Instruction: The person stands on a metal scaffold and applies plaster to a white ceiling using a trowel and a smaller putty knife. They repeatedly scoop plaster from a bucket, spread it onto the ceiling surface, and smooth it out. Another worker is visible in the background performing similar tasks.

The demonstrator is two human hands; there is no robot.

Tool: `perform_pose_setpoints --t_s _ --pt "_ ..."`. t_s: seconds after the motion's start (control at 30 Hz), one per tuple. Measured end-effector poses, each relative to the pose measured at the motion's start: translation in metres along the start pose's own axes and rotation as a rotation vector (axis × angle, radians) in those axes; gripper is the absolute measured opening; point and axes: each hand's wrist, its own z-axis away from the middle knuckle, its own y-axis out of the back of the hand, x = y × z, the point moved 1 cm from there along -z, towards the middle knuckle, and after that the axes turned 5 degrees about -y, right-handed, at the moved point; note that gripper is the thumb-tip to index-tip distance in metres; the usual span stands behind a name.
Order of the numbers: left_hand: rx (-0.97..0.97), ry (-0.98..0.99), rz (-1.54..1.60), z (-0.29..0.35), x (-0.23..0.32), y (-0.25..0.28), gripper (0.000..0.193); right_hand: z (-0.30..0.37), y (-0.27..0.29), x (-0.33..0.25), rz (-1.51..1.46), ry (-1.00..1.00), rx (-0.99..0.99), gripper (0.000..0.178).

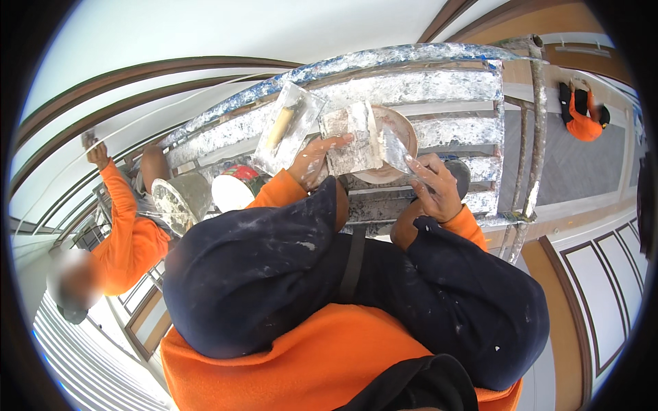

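Note:
My left hand (310, 164) is closed round the edge of a flat, putty-smeared plate (340, 145), thumb on top. In my right hand (439, 190) is a putty knife (395, 152), its blade tilted towards the plate's right edge; I cannot tell whether they touch. Just beneath both tools lies a round pan (409, 128) coated with pale filler, partly hidden by the plate. To the left of the plate a plastering trowel (306, 103) with a wooden handle rests, handle up, on the spattered platform (456, 85).
A stained bucket (179, 201) and a white-and-red tub (233, 190) stand at left. Beyond them a co-worker (130, 236) in orange reaches up to the wall. Scaffold rails (537, 137) edge the platform at right; another person (585, 116) is on the grey floor (576, 164) below.

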Motion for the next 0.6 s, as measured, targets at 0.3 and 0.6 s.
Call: perform_pose_setpoints --t_s 0.3,0.6 --pt "-0.103 -0.107 -0.303 0.008 -0.002 0.004 0.032 0.006 -0.025 0.003 0.083 0.091 0.045 0.047" --pt "-0.391 -0.665 -1.104 -0.017 -0.021 0.053 0.037 0.020 -0.025 0.001 0.094 -0.026 0.027 0.049"
